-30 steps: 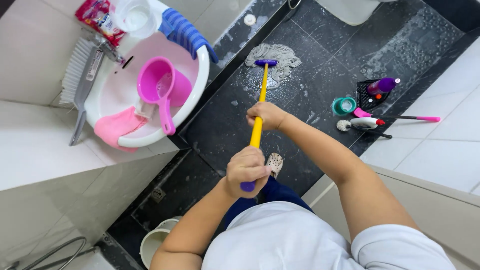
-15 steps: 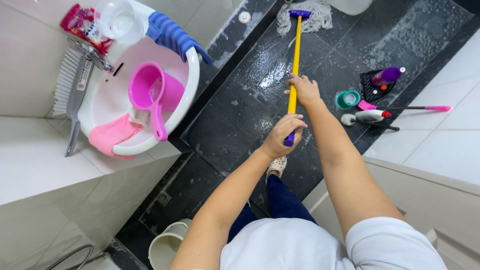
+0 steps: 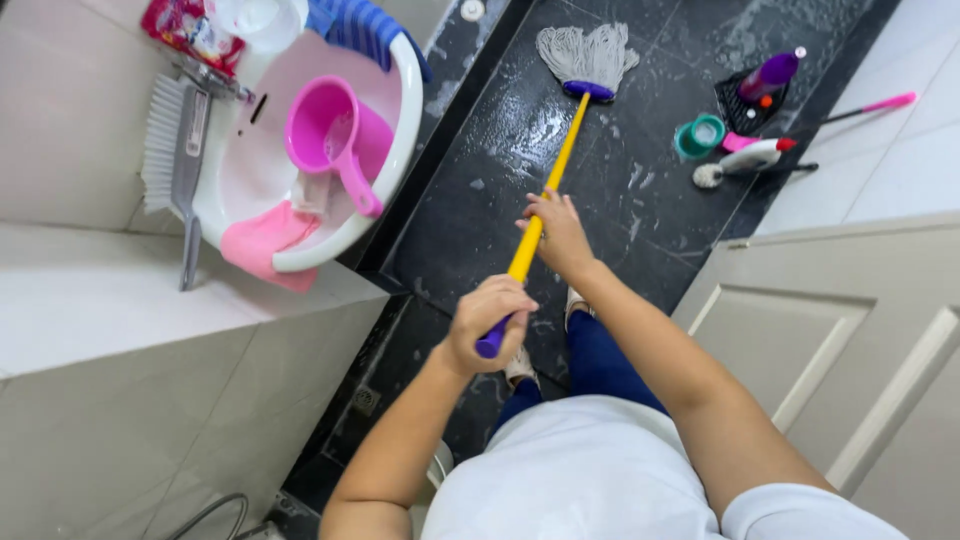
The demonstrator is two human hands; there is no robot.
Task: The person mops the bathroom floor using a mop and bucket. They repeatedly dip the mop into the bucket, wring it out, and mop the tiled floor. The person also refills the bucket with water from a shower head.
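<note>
I hold a mop with a yellow handle (image 3: 553, 180) and a grey string head (image 3: 588, 52) that rests on the wet dark tiled floor (image 3: 480, 210). My left hand (image 3: 487, 322) grips the purple end of the handle, close to my body. My right hand (image 3: 556, 232) wraps the handle a little further down. Soapy streaks lie on the tiles around the mop head.
A white sink (image 3: 395, 130) at left holds a pink jug (image 3: 335, 135) and pink cloth (image 3: 262, 240); a brush (image 3: 172, 160) lies beside it. A purple bottle (image 3: 768, 75), teal cup (image 3: 699, 135), white bottle (image 3: 752, 155) and pink-handled brush (image 3: 870, 107) stand at right. A white door (image 3: 860, 340) is lower right.
The view shifted and the mop head, earlier at the frame's top edge, now shows in full. My hands have stayed on the handle, with the mop drawn slightly toward me.
</note>
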